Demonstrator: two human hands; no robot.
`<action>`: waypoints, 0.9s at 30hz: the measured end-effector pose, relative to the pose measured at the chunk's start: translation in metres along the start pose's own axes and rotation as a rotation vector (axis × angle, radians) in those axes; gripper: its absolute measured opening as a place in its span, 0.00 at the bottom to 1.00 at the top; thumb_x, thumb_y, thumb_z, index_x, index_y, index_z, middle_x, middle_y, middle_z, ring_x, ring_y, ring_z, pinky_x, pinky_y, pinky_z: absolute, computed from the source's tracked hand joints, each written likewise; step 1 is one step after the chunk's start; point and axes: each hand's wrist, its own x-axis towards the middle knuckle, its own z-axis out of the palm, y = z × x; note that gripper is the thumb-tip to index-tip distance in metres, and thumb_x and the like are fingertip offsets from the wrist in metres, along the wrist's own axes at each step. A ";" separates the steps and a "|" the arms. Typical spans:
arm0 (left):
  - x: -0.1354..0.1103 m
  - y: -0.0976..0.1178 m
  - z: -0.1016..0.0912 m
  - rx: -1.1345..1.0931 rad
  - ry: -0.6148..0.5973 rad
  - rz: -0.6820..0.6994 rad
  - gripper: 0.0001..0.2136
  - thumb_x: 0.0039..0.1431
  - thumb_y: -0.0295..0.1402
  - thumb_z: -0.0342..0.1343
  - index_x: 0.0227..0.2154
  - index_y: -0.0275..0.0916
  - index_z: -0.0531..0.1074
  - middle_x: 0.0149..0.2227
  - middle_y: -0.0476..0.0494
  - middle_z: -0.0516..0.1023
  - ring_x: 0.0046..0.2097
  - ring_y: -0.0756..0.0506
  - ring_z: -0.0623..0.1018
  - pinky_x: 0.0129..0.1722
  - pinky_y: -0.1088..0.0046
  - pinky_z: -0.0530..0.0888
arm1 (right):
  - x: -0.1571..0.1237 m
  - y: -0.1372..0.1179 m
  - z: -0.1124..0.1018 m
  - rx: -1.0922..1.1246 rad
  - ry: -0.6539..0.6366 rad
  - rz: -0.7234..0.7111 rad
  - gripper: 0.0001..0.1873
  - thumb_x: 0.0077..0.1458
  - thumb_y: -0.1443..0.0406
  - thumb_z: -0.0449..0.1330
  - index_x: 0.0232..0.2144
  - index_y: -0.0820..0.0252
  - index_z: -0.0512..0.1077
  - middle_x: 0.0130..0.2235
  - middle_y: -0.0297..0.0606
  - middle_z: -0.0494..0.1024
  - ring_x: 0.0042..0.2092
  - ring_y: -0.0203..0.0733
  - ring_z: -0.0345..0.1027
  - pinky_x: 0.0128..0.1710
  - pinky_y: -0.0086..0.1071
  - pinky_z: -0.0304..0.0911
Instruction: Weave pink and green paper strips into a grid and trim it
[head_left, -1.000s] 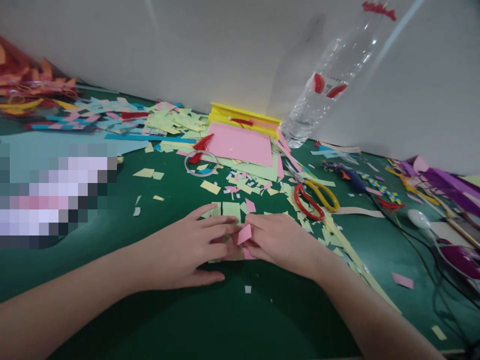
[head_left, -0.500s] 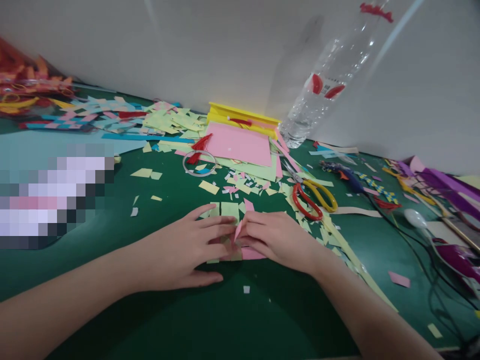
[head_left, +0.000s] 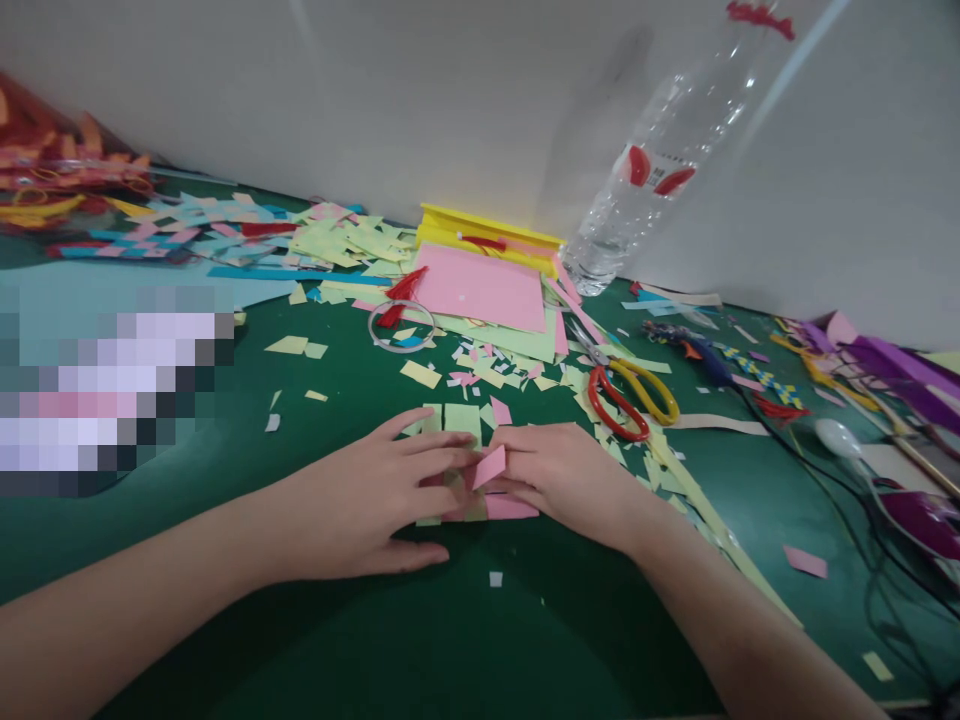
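Pink and light green paper strips (head_left: pixel 463 418) cross each other in a small weave on the green tabletop in front of me. My left hand (head_left: pixel 390 492) lies over the weave's left part with its fingers spread, the fingertips touching the paper. From the right, my right hand (head_left: pixel 566 478) pinches a pink paper strip (head_left: pixel 492 467), whose end stands up between the two hands. Another pink strip (head_left: pixel 512 508) lies flat below the right fingers. Much of the weave is hidden under both hands.
Scissors (head_left: pixel 616 402) with red and yellow handles lie to the right, among paper scraps (head_left: pixel 480 370). Behind are a clear ring (head_left: pixel 402 327), pink sheets (head_left: pixel 480 288) and a plastic bottle (head_left: pixel 637 190) leaning on the wall. A blurred-out object (head_left: pixel 97 390) lies at left.
The pink strip's raised end has tilted over to the right and shows more of its flat face. The left hand has hardly moved.
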 end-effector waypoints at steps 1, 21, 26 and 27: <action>0.000 0.000 0.000 -0.002 0.006 0.001 0.18 0.60 0.38 0.52 0.53 0.49 0.64 0.57 0.45 0.67 0.62 0.42 0.60 0.62 0.55 0.45 | 0.000 -0.001 0.000 -0.016 0.000 -0.003 0.07 0.59 0.68 0.54 0.32 0.57 0.73 0.35 0.31 0.75 0.35 0.35 0.67 0.30 0.28 0.56; 0.001 0.002 -0.003 0.006 0.009 0.009 0.19 0.59 0.37 0.53 0.54 0.48 0.64 0.56 0.41 0.67 0.60 0.40 0.63 0.62 0.54 0.48 | 0.011 -0.025 -0.012 -0.378 -0.223 0.022 0.12 0.58 0.72 0.50 0.31 0.64 0.73 0.32 0.41 0.75 0.31 0.42 0.71 0.23 0.31 0.57; 0.000 0.003 -0.004 0.002 -0.002 0.000 0.17 0.60 0.37 0.52 0.53 0.49 0.64 0.57 0.44 0.67 0.60 0.42 0.62 0.62 0.56 0.46 | 0.010 -0.020 -0.006 -0.371 -0.171 0.046 0.07 0.57 0.69 0.54 0.31 0.63 0.72 0.33 0.40 0.72 0.27 0.39 0.68 0.19 0.31 0.51; 0.000 0.003 -0.004 0.000 -0.001 -0.001 0.17 0.60 0.37 0.52 0.52 0.49 0.65 0.56 0.44 0.67 0.60 0.42 0.62 0.62 0.57 0.45 | 0.009 -0.018 -0.006 -0.364 -0.162 0.044 0.07 0.57 0.69 0.54 0.31 0.63 0.72 0.33 0.39 0.72 0.26 0.38 0.68 0.19 0.31 0.51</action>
